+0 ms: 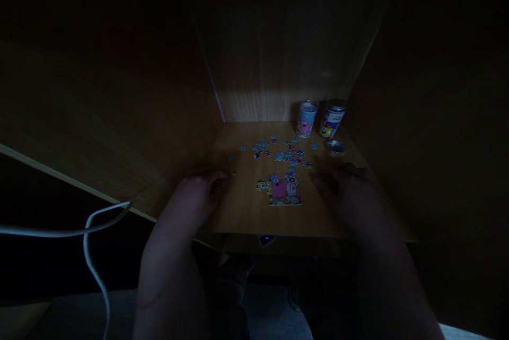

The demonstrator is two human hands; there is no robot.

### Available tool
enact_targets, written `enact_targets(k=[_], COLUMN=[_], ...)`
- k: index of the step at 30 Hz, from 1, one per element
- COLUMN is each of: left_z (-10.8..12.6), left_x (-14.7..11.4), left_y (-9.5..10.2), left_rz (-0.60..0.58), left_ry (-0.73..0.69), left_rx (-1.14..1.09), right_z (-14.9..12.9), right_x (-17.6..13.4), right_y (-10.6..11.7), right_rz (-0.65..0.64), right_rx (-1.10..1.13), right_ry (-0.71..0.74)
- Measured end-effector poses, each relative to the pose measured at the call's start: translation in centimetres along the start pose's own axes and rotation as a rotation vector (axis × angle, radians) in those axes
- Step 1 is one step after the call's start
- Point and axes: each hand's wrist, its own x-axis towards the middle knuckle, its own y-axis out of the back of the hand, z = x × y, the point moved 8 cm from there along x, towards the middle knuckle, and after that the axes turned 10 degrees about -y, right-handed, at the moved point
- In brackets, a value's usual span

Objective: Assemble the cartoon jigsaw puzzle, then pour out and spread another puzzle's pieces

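A partly joined jigsaw puzzle (284, 190) lies flat near the front of the wooden surface, showing a pink starfish figure and another character beside it. My left hand (209, 186) is to its left, closed in a pinch on a small yellowish puzzle piece (233, 174) at the fingertips. To the right of the puzzle, my right hand (342, 183) rests low over the wood, fingers loosely bent and apart, with no piece visible in it. Several loose puzzle pieces (283, 156), mostly blue, are scattered behind the joined part.
Two cartoon-printed cans stand at the back right, a lighter can (306, 120) and a darker can (332, 119). A round metal lid (334, 147) lies before them. Wooden panels enclose the surface (246, 218). A white cable (89, 231) hangs at left. The light is dim.
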Motion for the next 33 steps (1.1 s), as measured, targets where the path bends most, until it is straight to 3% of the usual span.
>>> enact_targets(k=[12,20,24,28,33], left_z=[-0.5,0.3,2.1,5.0,8.1], left_x=[-0.1,0.1,0.7,1.3,1.8], left_y=[-0.1,0.0,-0.2,-0.7,-1.8], left_rz=[-0.012,0.023,0.037,0.078,0.026], left_ry=[0.035,-0.009,-0.078,-0.194,-0.304], left_rx=[0.075,0.021,-0.082,-0.197,-0.322], right_z=[-0.1,0.0,-0.8,-3.5,-6.0], right_x=[0.0,0.3,0.1,-0.4,-1.0], right_y=[-0.8,-0.5,-0.6,-2.5,-4.2], right_rz=[-0.040,-0.109,-0.126,-0.277,-0.409], right_rx=[0.038,0.330,0.630,0.970,1.218], right_ry=[0.004,-0.160,-0.251,-0.235,-0.223])
